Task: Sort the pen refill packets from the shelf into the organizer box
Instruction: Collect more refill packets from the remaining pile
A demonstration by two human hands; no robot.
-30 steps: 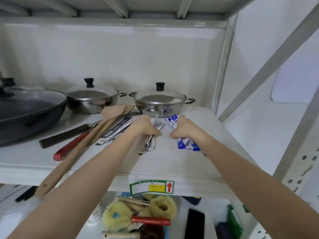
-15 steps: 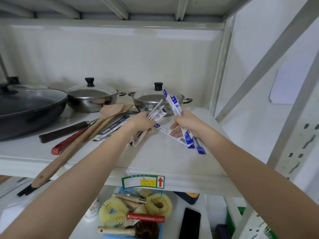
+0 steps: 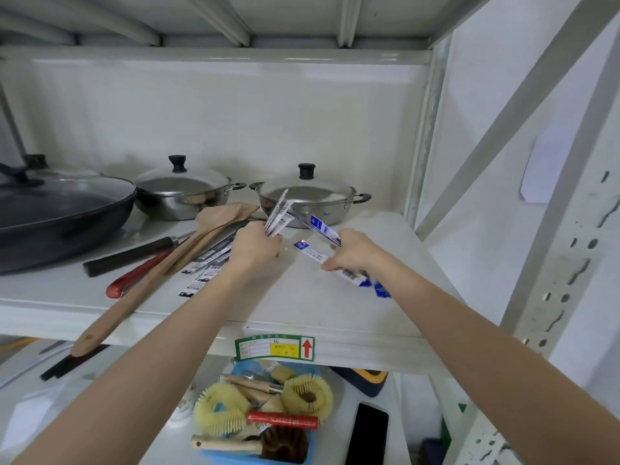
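Both hands are full at the shelf, so the gathering is well under way. Her left hand (image 3: 256, 245) grips a fan of grey-and-white refill packets (image 3: 279, 214), their ends sticking up in front of the right-hand steel pot (image 3: 307, 199). Her right hand (image 3: 352, 251) holds a bundle of blue-and-white refill packets (image 3: 323, 229), some poking up and back, others trailing down toward the shelf's right edge, where their blue ends (image 3: 380, 290) show beyond the wrist. Whether those lower ends rest on the shelf board (image 3: 318, 307) or hang just above it, I cannot tell.

What is left on the shelf, as far as I can see: a few dark-printed refill packets (image 3: 204, 266) lie flat beside the left forearm, partly tucked under the wooden spatula (image 3: 188, 250), near the knife with the dark handle (image 3: 131, 255) and the red-handled tool (image 3: 137, 275). Those have yet to be picked up.

No organizer box is in sight on this shelf, and the blue basket of brushes (image 3: 265, 411) on the level below does not look like one. So nothing appears sorted yet; I'd judge this an early stage, with collecting nearly finished and the carrying and sorting all ahead.
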